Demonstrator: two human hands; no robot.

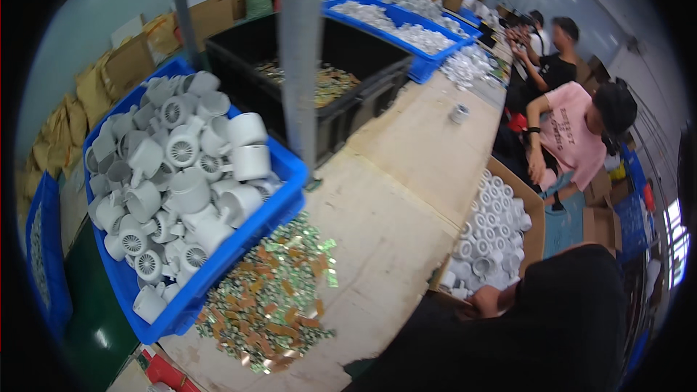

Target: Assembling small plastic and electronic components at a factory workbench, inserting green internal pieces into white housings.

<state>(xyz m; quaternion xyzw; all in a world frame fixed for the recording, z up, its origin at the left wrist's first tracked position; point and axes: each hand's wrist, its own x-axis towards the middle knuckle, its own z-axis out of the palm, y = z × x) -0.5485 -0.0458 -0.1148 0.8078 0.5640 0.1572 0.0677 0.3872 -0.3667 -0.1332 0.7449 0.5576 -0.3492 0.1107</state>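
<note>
My left hand [492, 299] shows only in part, coming out of a black sleeve [435, 334] at the lower right. It rests at the near edge of a cardboard box [536, 232] filled with several white round plastic parts [488, 239]. Whether its fingers hold one of the parts is hidden. My right hand is out of sight behind my dark clothing [573, 319].
A blue crate [239, 243] of white fan-like housings stands left on the wooden bench [406, 196], with a pile of small gold and green pieces [272, 297] in front. Behind are a black bin [363, 58], more blue trays [421, 65] and a grey post [301, 58]. Other seated people [573, 131] work at the right.
</note>
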